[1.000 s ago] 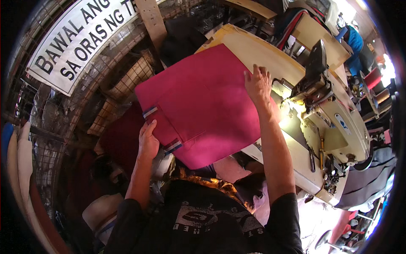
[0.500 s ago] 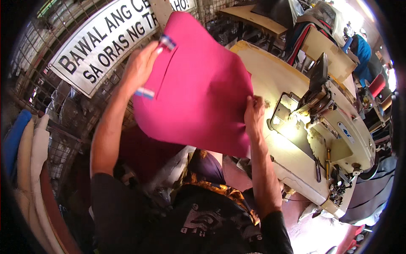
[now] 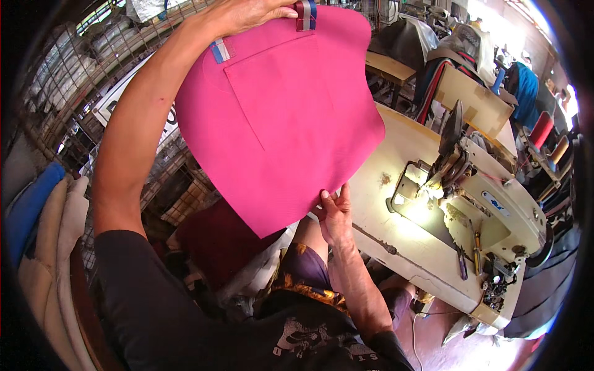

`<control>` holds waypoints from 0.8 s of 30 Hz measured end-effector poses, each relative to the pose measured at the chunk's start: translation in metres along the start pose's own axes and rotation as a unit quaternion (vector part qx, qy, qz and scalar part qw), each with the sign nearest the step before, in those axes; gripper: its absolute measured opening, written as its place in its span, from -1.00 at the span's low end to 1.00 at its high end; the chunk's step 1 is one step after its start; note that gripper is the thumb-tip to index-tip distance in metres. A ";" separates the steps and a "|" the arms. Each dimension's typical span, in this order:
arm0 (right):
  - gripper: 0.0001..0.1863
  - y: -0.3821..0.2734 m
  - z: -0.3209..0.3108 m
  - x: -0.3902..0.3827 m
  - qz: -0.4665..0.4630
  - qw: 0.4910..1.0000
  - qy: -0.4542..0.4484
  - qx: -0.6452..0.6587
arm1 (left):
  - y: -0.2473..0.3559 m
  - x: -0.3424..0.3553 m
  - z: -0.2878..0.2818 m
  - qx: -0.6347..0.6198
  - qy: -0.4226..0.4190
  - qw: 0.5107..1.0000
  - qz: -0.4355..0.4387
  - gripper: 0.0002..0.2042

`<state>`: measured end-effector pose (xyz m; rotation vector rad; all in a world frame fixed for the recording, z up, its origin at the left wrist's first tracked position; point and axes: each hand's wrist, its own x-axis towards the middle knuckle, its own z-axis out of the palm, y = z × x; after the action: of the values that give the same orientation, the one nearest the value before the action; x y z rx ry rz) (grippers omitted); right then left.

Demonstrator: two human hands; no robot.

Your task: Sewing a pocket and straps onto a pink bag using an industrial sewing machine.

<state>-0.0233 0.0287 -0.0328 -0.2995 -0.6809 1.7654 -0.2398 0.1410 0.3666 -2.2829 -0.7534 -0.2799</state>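
Note:
A bright pink fabric panel (image 3: pixel 291 117) with a rounded outline and straight stitched or creased lines hangs spread out before me. Two striped ribbon tabs in blue, white and red sit near its upper edge, one dark ribbon tab (image 3: pixel 306 15) and one lighter ribbon tab (image 3: pixel 220 51). My left hand (image 3: pixel 257 13), raised at the top of the view, grips the upper edge beside the darker tab; part of it is cut off by the frame. My right hand (image 3: pixel 335 213) pinches the lower right edge, thumb on the near face and fingers behind.
To the right, an industrial sewing machine (image 3: pixel 495 191) with its lamp lit stands on a worn table (image 3: pixel 396 238); pliers-like tools lie on it. Wire mesh (image 3: pixel 65 80) rises at the left, beside rolled fabric (image 3: pixel 52 229). Dark red cloth (image 3: pixel 223 244) lies below the panel.
My left hand has moved up and right with the panel's top edge. My right hand has come lower and left, now along the bottom edge. The panel has turned and lies flatter to view.

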 end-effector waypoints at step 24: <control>-0.23 -0.003 0.004 -0.003 -0.053 0.998 0.009 -0.044 | 0.013 0.002 -0.021 0.025 -0.041 0.998 -0.051 -0.75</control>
<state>-0.0224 0.0249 -0.0280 -0.3325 -0.7495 1.6338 -0.2302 0.1197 0.3747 -2.2232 -0.9119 -0.2128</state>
